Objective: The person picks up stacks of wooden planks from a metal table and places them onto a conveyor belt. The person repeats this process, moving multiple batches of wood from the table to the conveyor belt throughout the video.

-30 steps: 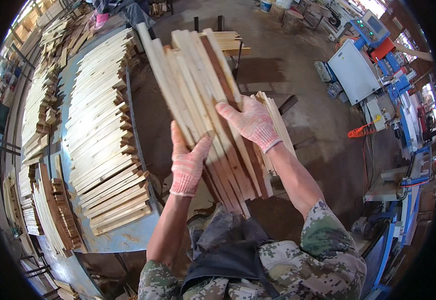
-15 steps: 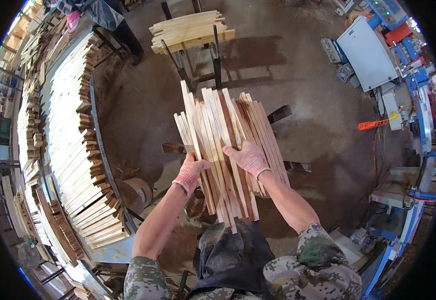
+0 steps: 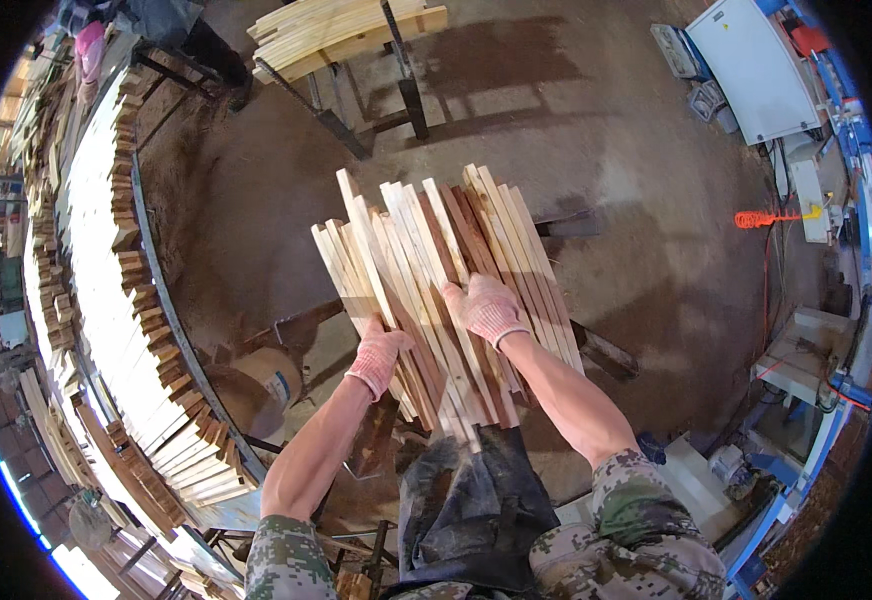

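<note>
A bundle of long pale and brown wooden strips (image 3: 411, 260) lies side by side in front of my body, its ends uneven. My left hand (image 3: 378, 357), in a pinkish-white knit glove, clasps the bundle's left part, thumb across the top. In a matching glove, my right hand (image 3: 488, 307) grips strips right of the middle, its thumb pointing left. The fingers of both hands are partly hidden among or under the wood. The near ends of the strips reach my dark apron (image 3: 476, 510).
A long table at left bears rows of wooden strips (image 3: 96, 270). Beyond my bundle, a metal rack (image 3: 406, 95) carries pale boards (image 3: 341, 35). A person's pink glove (image 3: 89, 50) shows at upper left. Right are a white cabinet (image 3: 754, 70), an orange coiled hose (image 3: 753, 219) and blue machinery.
The view has shifted: the far rack and left table now appear farther left, the rack higher too. Both hands still hold the strips, whose far ends have moved slightly left and up.
</note>
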`<action>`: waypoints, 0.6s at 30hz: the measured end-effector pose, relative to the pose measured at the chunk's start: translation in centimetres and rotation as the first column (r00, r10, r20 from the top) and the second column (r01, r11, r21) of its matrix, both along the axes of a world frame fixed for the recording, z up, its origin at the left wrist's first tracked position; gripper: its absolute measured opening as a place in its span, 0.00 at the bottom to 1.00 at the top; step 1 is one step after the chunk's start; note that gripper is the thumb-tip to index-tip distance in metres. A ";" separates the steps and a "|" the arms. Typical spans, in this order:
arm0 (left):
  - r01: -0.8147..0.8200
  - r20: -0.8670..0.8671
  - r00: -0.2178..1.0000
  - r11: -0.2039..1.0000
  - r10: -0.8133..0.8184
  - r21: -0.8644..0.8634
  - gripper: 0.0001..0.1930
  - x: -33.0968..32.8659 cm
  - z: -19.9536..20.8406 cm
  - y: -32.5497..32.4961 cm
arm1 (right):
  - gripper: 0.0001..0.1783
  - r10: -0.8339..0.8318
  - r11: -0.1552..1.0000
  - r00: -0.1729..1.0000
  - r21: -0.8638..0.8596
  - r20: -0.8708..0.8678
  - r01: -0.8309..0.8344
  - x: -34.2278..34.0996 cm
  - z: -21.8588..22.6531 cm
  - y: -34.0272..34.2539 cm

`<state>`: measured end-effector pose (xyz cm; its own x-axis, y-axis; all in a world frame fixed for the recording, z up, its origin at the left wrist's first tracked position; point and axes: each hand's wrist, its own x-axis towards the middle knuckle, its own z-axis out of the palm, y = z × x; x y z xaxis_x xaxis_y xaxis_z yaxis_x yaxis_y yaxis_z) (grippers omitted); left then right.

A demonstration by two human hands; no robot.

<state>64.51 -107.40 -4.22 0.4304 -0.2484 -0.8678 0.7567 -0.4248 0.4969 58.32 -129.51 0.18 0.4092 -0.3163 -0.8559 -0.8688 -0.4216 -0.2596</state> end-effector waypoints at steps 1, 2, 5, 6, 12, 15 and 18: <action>-0.045 -0.032 0.998 0.999 0.045 -0.008 0.37 -0.4 -0.4 -0.5 | 0.37 0.068 0.997 0.997 -0.033 -0.044 -0.070 0.3 -0.8 -0.5; -0.091 -0.065 0.994 0.996 0.089 -0.015 0.37 -0.8 -0.7 -0.9 | 0.37 0.084 0.992 0.996 -0.095 0.008 -0.083 -0.3 -1.7 -0.7; 0.234 -0.082 0.971 0.963 -0.224 0.132 0.30 -0.2 -2.0 -1.0 | 0.29 0.084 0.982 0.984 -0.182 0.159 -0.055 -1.9 -0.8 -0.1; 0.360 -0.120 0.932 0.913 -0.342 0.191 0.29 0.2 -3.1 -0.9 | 0.29 0.039 0.991 0.980 -0.135 0.197 -0.013 -2.7 -1.1 0.0; 0.758 -0.259 0.650 0.585 -0.714 0.288 0.23 2.4 -7.2 -1.7 | 0.24 -0.200 0.971 0.961 0.173 0.191 0.168 -10.2 0.1 2.4; 0.688 -0.262 0.723 0.700 -0.639 0.191 0.17 1.8 -11.4 0.7 | 0.24 -0.270 0.957 0.844 0.229 0.463 0.180 -15.5 -1.6 5.0; 0.720 -0.161 0.688 0.640 -0.707 0.267 0.17 1.5 -8.3 -0.6 | 0.23 -0.495 0.834 0.852 0.368 0.169 0.411 -19.9 -4.4 7.1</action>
<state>66.05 -108.02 -12.52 0.1915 -0.2035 -0.9602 0.1722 -0.9561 0.2370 38.42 -122.38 -4.18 0.4956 -0.2572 -0.8296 -0.8298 0.1418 -0.5397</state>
